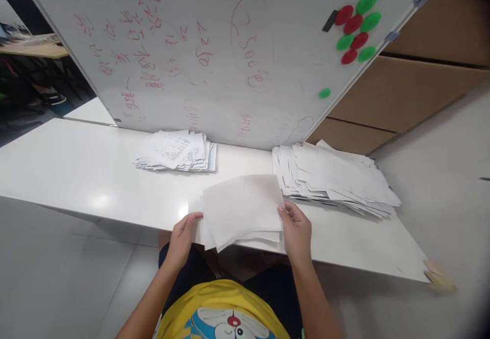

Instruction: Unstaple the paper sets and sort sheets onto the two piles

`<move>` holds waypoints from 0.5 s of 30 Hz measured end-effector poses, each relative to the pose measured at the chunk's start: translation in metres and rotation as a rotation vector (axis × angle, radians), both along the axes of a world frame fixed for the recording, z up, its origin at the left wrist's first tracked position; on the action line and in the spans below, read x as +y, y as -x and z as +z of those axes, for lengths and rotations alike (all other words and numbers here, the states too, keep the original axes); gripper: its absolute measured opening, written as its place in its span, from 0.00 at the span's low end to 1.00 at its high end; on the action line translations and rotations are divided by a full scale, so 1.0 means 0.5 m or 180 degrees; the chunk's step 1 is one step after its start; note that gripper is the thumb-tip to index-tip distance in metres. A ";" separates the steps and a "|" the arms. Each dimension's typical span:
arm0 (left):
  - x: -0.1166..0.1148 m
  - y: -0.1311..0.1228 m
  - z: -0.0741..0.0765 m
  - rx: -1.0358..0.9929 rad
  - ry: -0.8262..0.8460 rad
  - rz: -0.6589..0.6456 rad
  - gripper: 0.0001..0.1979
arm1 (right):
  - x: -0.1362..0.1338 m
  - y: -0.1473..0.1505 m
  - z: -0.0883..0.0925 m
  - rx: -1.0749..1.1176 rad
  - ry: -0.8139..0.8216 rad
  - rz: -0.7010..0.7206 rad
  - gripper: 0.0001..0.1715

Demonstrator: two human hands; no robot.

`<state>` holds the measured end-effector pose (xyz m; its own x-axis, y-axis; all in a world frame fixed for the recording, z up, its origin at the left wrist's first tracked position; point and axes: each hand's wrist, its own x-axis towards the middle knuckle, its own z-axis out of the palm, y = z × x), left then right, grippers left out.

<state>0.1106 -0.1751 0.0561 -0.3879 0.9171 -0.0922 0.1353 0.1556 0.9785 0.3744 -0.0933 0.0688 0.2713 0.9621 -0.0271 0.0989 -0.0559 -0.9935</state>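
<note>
Several sheets of paper point(242, 206) are held between my two hands, over the front edge of the white table point(95, 175). The sheets lie loosely fanned, with blank faces upward. My left hand point(182, 237) pinches their left side between thumb and fingers. On the right side, my right hand point(296, 229) grips them with the thumb on top. Beyond my left hand lies a stack of printed papers point(176, 150). To the right of my right hand spreads a larger, uneven pile of papers point(337, 175), mostly blank side up.
A whiteboard point(214, 73) with red handwriting stands along the table's back edge. Red and green magnets point(352, 24) and a black magnet point(329, 21) cling to it. Cardboard boxes point(406, 94) rise behind it at right. A wall point(447, 175) borders the right side.
</note>
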 end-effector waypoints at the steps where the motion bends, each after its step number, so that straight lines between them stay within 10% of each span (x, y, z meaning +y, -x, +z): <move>1: -0.003 0.009 -0.001 0.0025 -0.0024 0.0091 0.23 | 0.004 0.009 -0.002 0.0125 -0.0014 -0.0028 0.18; 15: -0.036 0.079 -0.020 -0.0183 0.0163 0.0458 0.19 | 0.039 0.130 -0.019 0.0844 -0.0112 0.0487 0.17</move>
<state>0.0708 -0.1930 0.0462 -0.5077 0.8459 -0.1633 0.0520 0.2193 0.9743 0.3096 -0.0738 0.0594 0.1111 0.9929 -0.0436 -0.1595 -0.0255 -0.9869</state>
